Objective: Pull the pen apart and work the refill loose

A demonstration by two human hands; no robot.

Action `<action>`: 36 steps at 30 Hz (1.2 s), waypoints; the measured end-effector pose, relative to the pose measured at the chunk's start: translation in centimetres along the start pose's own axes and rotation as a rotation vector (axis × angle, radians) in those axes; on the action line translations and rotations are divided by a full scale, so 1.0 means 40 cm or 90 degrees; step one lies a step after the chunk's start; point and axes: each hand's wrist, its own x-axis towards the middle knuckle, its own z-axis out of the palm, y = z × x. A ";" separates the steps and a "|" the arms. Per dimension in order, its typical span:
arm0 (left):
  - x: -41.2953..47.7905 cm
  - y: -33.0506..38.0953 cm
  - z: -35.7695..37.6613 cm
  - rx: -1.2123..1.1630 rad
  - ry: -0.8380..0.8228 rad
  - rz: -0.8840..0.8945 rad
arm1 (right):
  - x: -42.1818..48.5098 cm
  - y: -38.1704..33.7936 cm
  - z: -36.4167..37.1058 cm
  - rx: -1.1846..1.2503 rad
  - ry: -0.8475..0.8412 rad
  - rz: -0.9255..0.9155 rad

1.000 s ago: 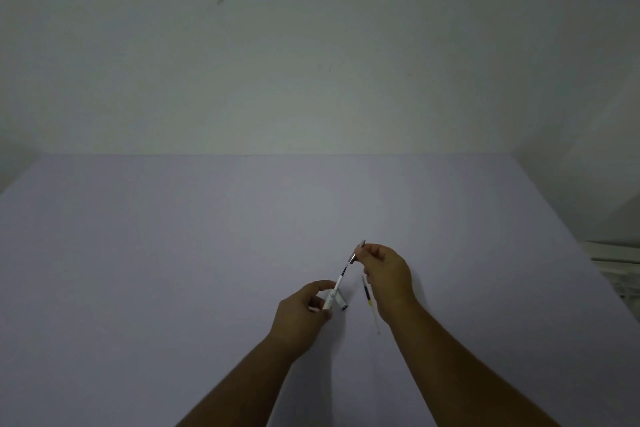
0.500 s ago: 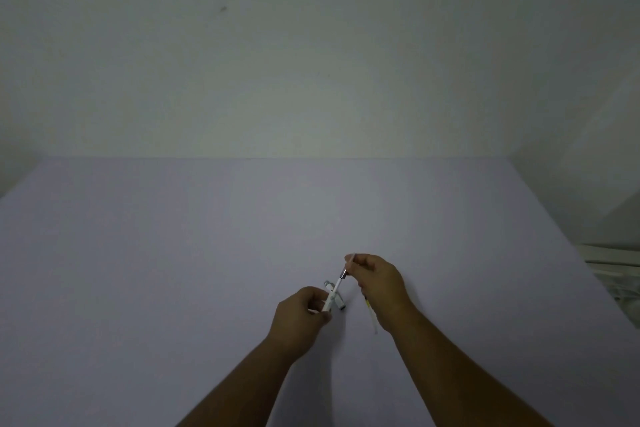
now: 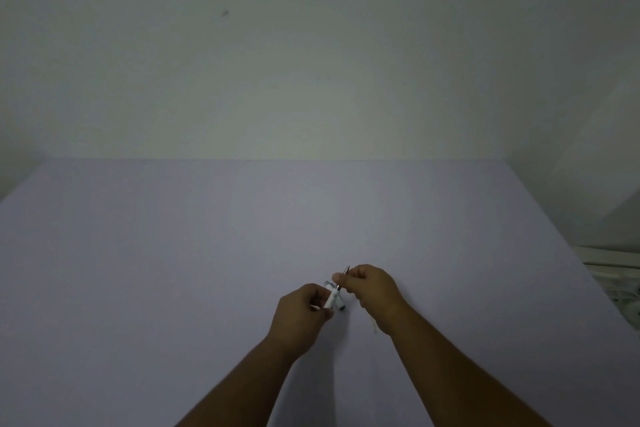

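Note:
My left hand [image 3: 299, 317] grips the lower end of a white pen barrel [image 3: 331, 300], which tilts up to the right. My right hand [image 3: 372, 291] pinches the pen's upper end, and its metal tip [image 3: 345, 269] pokes out past the fingers. A small white piece with a dark end [image 3: 340, 304] lies on the table just behind the barrel. A thin pale stick [image 3: 374, 326] shows below my right wrist, mostly hidden by it.
The pale lilac table [image 3: 173, 270] runs back to a plain wall. Its right edge drops off beside white objects [image 3: 616, 274] at the far right.
The inner part that stuck out of the barrel has slid in, and my right hand has come down and left toward my left hand. The pen now looks short.

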 end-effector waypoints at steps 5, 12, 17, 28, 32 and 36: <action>0.001 0.007 0.003 0.037 0.012 0.014 | -0.001 -0.001 0.009 0.025 0.007 -0.006; 0.002 0.012 -0.004 0.048 0.012 0.021 | -0.008 -0.007 0.003 0.042 -0.009 0.008; 0.001 0.021 -0.007 0.060 0.001 0.034 | -0.002 -0.003 -0.002 -0.011 0.037 0.016; -0.007 0.028 0.004 0.035 -0.008 0.036 | -0.011 0.001 0.009 0.009 0.042 0.067; -0.005 0.026 -0.003 0.006 -0.006 0.013 | -0.017 0.000 0.009 0.146 -0.007 0.058; -0.006 0.026 -0.001 0.020 -0.019 0.020 | -0.013 0.002 0.006 0.035 0.032 0.068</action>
